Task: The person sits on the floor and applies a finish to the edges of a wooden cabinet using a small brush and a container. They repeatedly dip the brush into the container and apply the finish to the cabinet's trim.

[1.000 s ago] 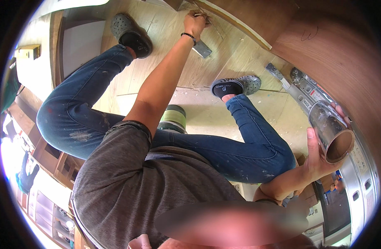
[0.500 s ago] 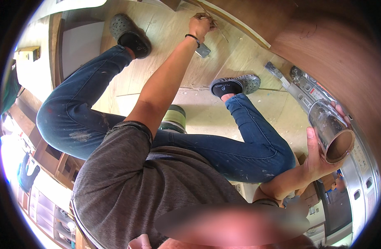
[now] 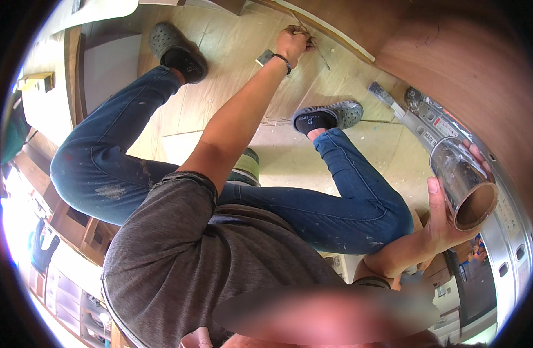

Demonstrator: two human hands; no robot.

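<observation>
Far out on the wooden floor, my left hand is closed around a thin stick-like tool, too fine to name surely. It works close against the pale bottom edge of a brown wooden panel. Beside that wrist a flat grey piece shows, partly hidden by the arm. At the right, my right hand wraps round a clear, shiny cylindrical container, held tilted. Its near end looks brown; whether anything is inside, I cannot tell.
A silver metal ladder lies along the right, next to the brown panel. Between my legs stands a round tub with a green band. My grey clogs rest on the floor. Wooden shelving is at the left.
My left hand has moved slightly to the right and down along the panel edge, uncovering the grey piece on the wrist's left side. My right hand and the container are nearly unmoved.
</observation>
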